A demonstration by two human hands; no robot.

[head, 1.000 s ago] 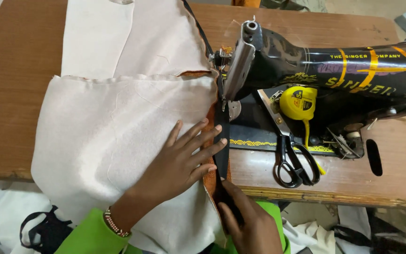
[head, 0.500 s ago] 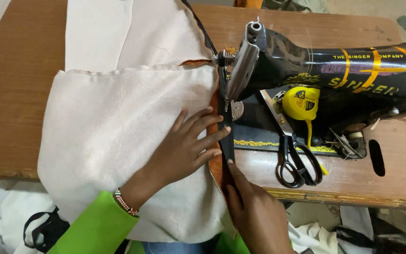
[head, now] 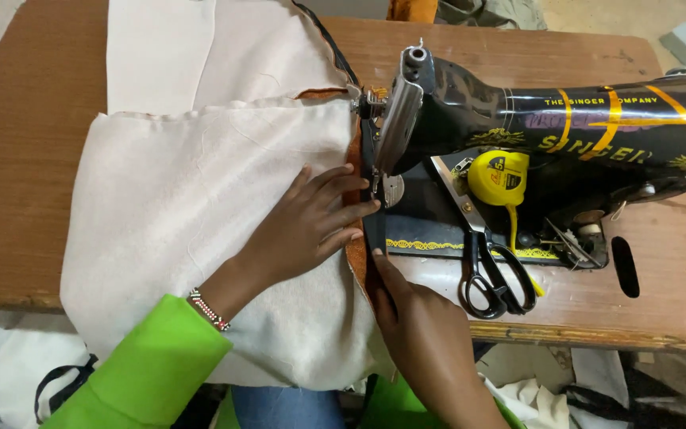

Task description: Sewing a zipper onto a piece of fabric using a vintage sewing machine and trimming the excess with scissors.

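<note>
My left hand (head: 307, 230) lay flat on the cream fabric (head: 200, 206), its fingers (head: 343, 184) spread and released, palm down, with the fingertips just beside the needle area of the black sewing machine (head: 518, 127). A beaded bracelet (head: 210, 310) sat at my wrist, above the bright green sleeve (head: 140, 369). My right hand (head: 422, 342) came in from the near edge of the desk (head: 17, 159), with 1 finger (head: 381, 266) stretched forward along the dark trim strip (head: 373, 230) that ran down the fabric's right edge; I could not tell whether the other fingers pinched the edge or only pressed on it. An orange layer (head: 353, 254) showed along that same edge, beside the strip. The fabric covered the left and middle of the desk, its near part hanging over the front edge toward my lap, and its right edge sat under the machine's head. To the right of the needle, on the machine's base, lay black-handled scissors (head: 490, 270) with their blades pointing away from me, and a yellow tape measure (head: 499, 179) just beside them, its tape trailing toward the scissor handles. More pale cloth (head: 533, 397) lay below the desk.
</note>
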